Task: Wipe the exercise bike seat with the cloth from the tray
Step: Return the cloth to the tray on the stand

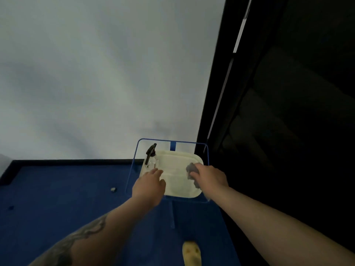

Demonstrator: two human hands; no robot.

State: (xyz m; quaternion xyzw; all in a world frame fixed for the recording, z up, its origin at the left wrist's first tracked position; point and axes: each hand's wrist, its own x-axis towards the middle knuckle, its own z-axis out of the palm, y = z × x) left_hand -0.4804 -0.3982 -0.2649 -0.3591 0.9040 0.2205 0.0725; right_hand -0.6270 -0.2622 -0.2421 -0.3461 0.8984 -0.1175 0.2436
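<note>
A cream tray (176,186) rests on a blue wire-frame stand (141,143) against the white wall. My right hand (209,177) is closed on a grey cloth (192,169) over the tray's right side. At the tray's left edge my left hand (149,184) hovers with fingers spread, just below a clear spray bottle (152,159) with a black trigger head. The exercise bike seat is not in view.
Blue carpet (67,198) covers the floor, with a small grey bit (113,189) lying on it. A dark panel or doorway (288,112) fills the right side. A yellow shoe (192,253) shows at the bottom.
</note>
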